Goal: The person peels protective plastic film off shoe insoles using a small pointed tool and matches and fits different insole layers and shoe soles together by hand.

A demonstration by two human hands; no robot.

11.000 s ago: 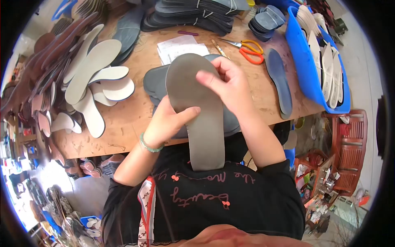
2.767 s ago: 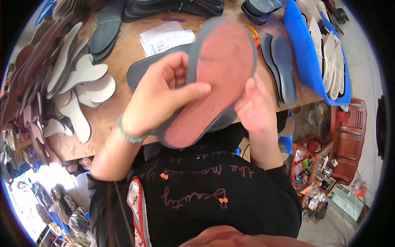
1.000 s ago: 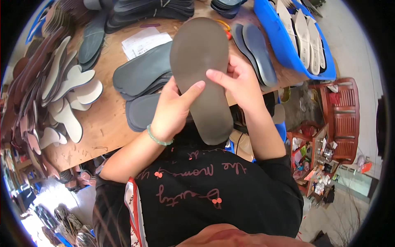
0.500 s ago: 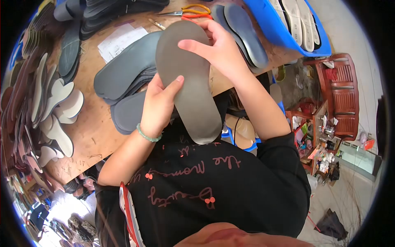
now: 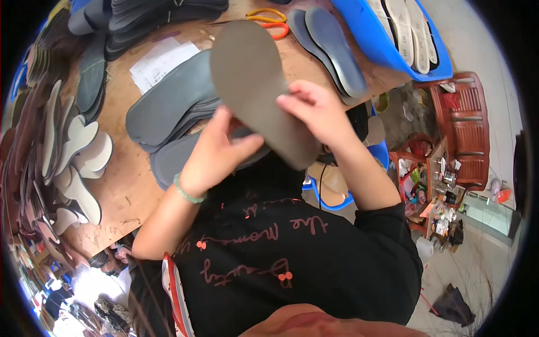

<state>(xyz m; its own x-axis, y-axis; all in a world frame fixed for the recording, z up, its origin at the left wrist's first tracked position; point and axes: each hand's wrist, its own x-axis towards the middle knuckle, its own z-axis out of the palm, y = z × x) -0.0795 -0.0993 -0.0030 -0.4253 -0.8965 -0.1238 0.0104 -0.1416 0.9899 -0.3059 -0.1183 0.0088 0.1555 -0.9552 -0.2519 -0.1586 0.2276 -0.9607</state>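
My right hand (image 5: 320, 112) grips a grey-brown shoe insole (image 5: 247, 67) by its right edge, near the middle, thumb on top. The insole is tilted above the table, its narrower end toward my body, and looks slightly blurred. My left hand (image 5: 219, 151), with a green bead bracelet (image 5: 188, 190) at the wrist, is open beside the insole's left edge, thumb and fingers apart. Beneath and left of it lie stacked dark grey insoles (image 5: 168, 106) and another dark insole (image 5: 174, 157).
Orange-handled scissors (image 5: 275, 29) lie behind the insole, with paper slips (image 5: 163, 62) to the left. Two blue-grey insoles (image 5: 331, 50) sit near a blue bin (image 5: 365, 39) holding pale insoles. Piles of insoles (image 5: 78, 146) crowd the table's left side. A wooden chair (image 5: 469, 129) stands right.
The insole has swung, its near end moving right and up. My right hand has slid down its edge toward me. My left hand has let go and opened.
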